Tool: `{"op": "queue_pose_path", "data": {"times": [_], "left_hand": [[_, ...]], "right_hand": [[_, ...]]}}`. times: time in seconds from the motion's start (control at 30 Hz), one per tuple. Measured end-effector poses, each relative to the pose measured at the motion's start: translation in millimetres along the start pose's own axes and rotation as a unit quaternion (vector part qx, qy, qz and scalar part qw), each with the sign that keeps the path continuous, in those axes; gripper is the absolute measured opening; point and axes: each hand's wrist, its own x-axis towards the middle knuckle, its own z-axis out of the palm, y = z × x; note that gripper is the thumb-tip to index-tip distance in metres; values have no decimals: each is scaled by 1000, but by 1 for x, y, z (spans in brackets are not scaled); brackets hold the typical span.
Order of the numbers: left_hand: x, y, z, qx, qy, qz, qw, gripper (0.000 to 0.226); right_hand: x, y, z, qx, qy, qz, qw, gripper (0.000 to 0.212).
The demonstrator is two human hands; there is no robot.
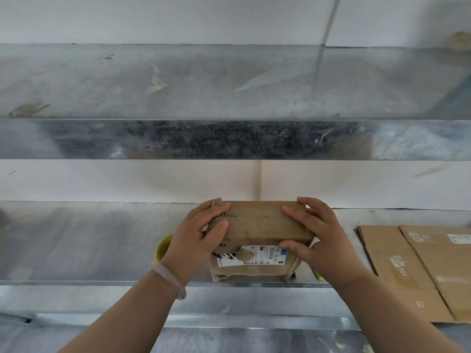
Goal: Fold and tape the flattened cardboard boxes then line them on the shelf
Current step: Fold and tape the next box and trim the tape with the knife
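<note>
Head: box [258, 225] between left grip [201, 234], right grip [318, 238]

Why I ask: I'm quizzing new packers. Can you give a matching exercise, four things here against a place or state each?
Things:
1 folded box
2 tape roll
3 flattened cardboard
4 bracelet

Places or states:
A on the left wrist
B lying flat on the shelf, at the right
C gripped between left hand and right hand
D partly hidden behind the left hand

Pairs: 1-C, 2-D, 3-B, 4-A.
</note>
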Motion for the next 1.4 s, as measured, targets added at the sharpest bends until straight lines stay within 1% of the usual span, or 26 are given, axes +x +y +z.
{"op": "queue_pose_path", "data": {"times": [0.07, 0.17, 0.37, 0.5, 0.63, 0.77, 0.87, 0.93, 1.0, 1.07, 1.17, 1.23, 1.33, 1.4], "left_hand": [[2, -1, 1, -2, -1, 9, 1000, 33], [6, -5, 3, -7, 0, 18, 1000, 32], [12, -15, 4, -20, -9, 4, 1000, 37], [5, -24, 6, 3, -16, -4, 1000, 39], [-5, -26, 10, 19, 5, -2, 1000, 44], [-8, -29, 3, 25, 25, 1, 999, 42], [-8, -28, -2, 30, 27, -1, 999, 35], [-7, -27, -4, 36, 42, 0, 998, 32], [-4, -27, -6, 46, 51, 0, 998, 36], [-1, -28, -8, 50, 42, -7, 998, 38], [2, -27, -8, 40, 48, -12, 998, 39], [3, -25, -9, 33, 59, -14, 998, 40], [3, -27, -15, 35, 70, -15, 997, 39], [3, -29, -19, 42, 60, -17, 997, 35]], "right_hand": [[4, 0, 0, 0, 4, -1, 1000, 55], [11, 0, 1, -6, 2, -1, 1000, 60], [18, 0, 4, -17, 0, -9, 1000, 61], [17, 1, 4, -20, -13, -22, 999, 63], [16, -2, 6, -24, -33, -8, 999, 67], [12, -7, 11, -17, -28, -6, 999, 66], [8, -12, 14, -16, -23, 7, 1000, 64], [7, -17, 18, -14, -25, 24, 999, 65], [6, -21, 21, -12, -32, 41, 999, 66], [8, -24, 23, -8, -43, 54, 998, 67], [12, -26, 23, 5, -52, 70, 996, 68], [15, -27, 25, 18, -50, 77, 996, 65], [14, -26, 37, 47, -53, 89, 993, 54], [8, -22, 48, 64, -61, 103, 991, 52]]}}
